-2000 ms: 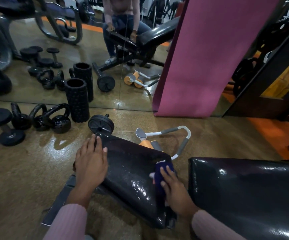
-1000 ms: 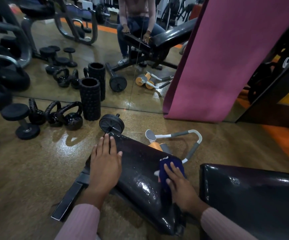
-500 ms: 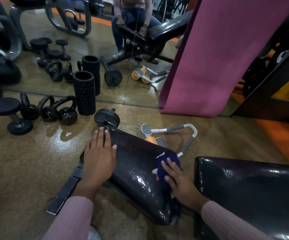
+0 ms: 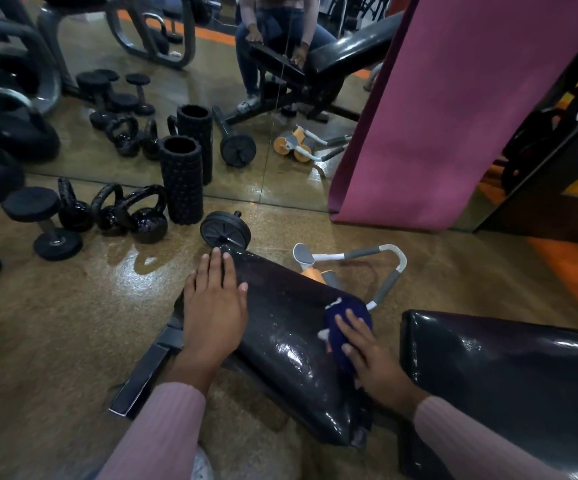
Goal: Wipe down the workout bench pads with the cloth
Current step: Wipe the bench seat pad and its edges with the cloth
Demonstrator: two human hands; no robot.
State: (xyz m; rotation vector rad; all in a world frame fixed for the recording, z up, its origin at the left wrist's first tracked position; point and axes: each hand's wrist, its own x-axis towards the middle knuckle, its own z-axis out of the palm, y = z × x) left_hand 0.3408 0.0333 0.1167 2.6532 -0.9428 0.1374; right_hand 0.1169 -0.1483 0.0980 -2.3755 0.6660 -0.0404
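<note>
Head view is showing both hands on the small black seat pad (image 4: 280, 327) of the bench. The left hand (image 4: 216, 313) is lying flat on the pad's left edge, with fingers straight and close together. The right hand (image 4: 370, 358) is pressing the dark blue cloth (image 4: 344, 318) onto the pad's right edge, with fingers spread over it. Just right of this hand, the bigger back pad (image 4: 505, 375) is shining. Beyond the left hand, a black wheel (image 4: 225, 230) is touching the floor, and kettlebells (image 4: 124, 213) and a foam roller (image 4: 180, 180) are standing further left.
</note>
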